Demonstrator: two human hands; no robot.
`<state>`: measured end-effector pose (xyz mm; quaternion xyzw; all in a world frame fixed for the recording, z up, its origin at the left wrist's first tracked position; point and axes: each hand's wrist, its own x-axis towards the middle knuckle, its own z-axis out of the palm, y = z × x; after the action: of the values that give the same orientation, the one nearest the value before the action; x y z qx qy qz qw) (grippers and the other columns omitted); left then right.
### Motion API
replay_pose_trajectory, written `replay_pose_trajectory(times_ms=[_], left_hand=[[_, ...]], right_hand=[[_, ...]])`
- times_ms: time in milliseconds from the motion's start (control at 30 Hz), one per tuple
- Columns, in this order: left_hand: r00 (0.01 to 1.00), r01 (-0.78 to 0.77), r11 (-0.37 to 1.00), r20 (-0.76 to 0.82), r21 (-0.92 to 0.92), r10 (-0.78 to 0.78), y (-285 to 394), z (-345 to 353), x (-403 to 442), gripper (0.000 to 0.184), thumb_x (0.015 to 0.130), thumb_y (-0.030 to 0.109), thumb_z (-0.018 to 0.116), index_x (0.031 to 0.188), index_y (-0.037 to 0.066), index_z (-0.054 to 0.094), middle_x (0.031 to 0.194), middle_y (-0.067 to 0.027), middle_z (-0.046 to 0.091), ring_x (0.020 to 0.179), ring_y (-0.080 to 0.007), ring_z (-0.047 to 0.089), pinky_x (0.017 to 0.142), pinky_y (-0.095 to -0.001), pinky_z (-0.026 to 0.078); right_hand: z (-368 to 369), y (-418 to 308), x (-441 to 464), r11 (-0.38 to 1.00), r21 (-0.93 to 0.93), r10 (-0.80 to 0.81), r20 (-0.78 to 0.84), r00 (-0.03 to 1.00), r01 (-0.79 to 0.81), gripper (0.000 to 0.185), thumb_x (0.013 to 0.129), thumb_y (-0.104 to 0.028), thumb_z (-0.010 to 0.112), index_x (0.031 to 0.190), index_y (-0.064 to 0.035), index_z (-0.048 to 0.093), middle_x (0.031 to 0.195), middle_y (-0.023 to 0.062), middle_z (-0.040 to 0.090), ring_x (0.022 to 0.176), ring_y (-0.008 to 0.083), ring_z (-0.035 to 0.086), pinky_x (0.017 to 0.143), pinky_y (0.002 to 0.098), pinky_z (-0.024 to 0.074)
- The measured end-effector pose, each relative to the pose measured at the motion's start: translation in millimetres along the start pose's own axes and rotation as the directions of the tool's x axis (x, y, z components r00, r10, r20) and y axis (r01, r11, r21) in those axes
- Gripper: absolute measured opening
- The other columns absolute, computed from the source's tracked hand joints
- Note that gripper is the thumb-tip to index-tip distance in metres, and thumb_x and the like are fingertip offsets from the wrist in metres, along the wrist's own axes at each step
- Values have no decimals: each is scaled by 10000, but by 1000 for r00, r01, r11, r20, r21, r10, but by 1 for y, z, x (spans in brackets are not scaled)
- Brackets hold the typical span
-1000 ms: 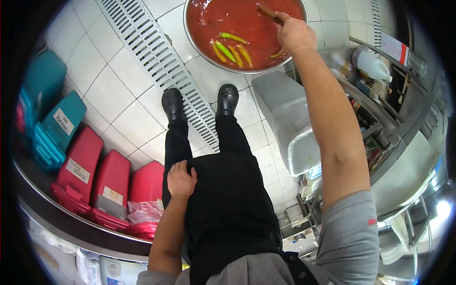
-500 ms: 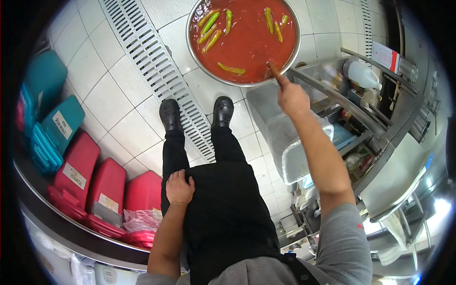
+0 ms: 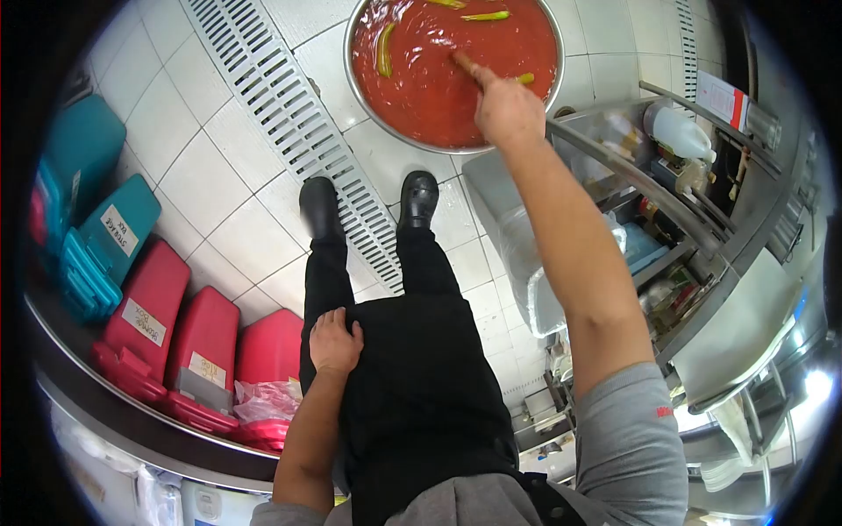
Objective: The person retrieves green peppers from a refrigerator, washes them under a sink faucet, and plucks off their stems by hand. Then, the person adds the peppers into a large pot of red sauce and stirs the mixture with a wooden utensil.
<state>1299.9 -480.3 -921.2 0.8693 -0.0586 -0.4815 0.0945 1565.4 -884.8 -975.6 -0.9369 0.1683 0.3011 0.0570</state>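
Observation:
A wide round metal bowl [image 3: 359, 103] stands on the floor, filled with red liquid [image 3: 425, 103]. Several long green peppers float in it, among them one green pepper [image 3: 385, 51] at the left and another green pepper [image 3: 486, 16] at the far side. My right hand [image 3: 512, 110] reaches over the bowl, its fingers closed around a wooden stick-like handle [image 3: 468, 65]. The lower end of the handle is under the liquid, so its tip is hidden. My left hand [image 3: 335, 340] lies on my thigh at the edge of the black apron [image 3: 412, 368], fingers stretched out and holding nothing.
A slotted floor drain [image 3: 289, 123] runs diagonally past my feet. Teal bins [image 3: 114, 232] and red bins [image 3: 149, 307] line the left. To the right are a plastic-lined grey bin [image 3: 509, 210] and a metal rack with a white jug [image 3: 680, 131].
My right hand has swept the handle left and farther across the bowl. The peppers have shifted round in the swirling liquid. My left hand stays on my thigh.

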Motion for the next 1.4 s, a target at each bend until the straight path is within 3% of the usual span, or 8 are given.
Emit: replay_pose_trajectory(times_ms=[33,267,600,700,800,1000,1300,1400], left_hand=[[1000,5,1000,-8,5,-5,0,1,-2,384,931,297,684,1218,43,679,1179,-120,709,1170,-315,648,1028,-457,512],[1000,13,1000,-26,7,-13,0,5,4,403,930,311,682,1232,44,677,1181,-120,712,1177,-313,649,1023,-456,514],[1000,17,1000,-20,-18,-18,-6,7,-3,391,928,307,681,1217,43,676,1175,-117,707,1168,-314,647,1011,-463,514],[1000,22,999,-9,-34,-22,-5,3,-2,389,930,306,679,1217,43,678,1177,-119,707,1176,-316,645,1019,-459,512],[999,36,999,4,-33,-36,-3,-1,1,392,934,308,675,1223,43,675,1184,-120,707,1188,-317,642,1030,-456,509],[998,38,999,40,-23,-37,0,-8,5,403,939,303,675,1245,41,663,1196,-126,705,1194,-319,641,1042,-455,507],[1000,20,1000,-9,-17,-20,-5,-4,5,397,934,303,680,1232,41,666,1192,-124,701,1182,-316,645,1022,-455,516],[1000,16,1000,-6,-7,-16,-3,-6,5,395,931,304,682,1225,40,669,1183,-121,701,1174,-316,645,1015,-457,518]], right_hand=[[-2,2,11,1000,7,1,-27,1000,-1,431,1014,-251,618,1438,-330,631,1109,155,773,1059,357,742,938,497,585],[-38,38,23,979,-112,180,63,982,-172,503,1019,-267,611,1515,-336,558,1259,135,744,1166,342,711,990,483,575],[1,81,-50,971,-130,224,197,955,-201,559,985,-197,603,1518,-357,555,1154,225,746,1091,394,723,947,534,574],[12,63,-81,987,-132,123,273,954,-89,530,977,-206,621,1485,-356,593,1064,235,751,1024,402,733,899,534,581],[27,28,-90,999,4,-51,134,990,51,512,975,-217,636,1465,-363,612,998,225,749,962,401,740,851,536,586],[12,-9,-21,992,-62,-111,-12,994,110,505,992,-217,626,1479,-348,598,1069,191,744,983,368,746,855,510,593],[-21,31,44,985,-174,-33,-142,989,8,476,1027,-257,589,1495,-345,586,1170,138,753,1120,344,719,978,475,579],[-42,45,46,983,-157,90,-12,996,-90,482,1029,-256,585,1504,-340,578,1260,127,741,1165,337,709,1000,480,571]])
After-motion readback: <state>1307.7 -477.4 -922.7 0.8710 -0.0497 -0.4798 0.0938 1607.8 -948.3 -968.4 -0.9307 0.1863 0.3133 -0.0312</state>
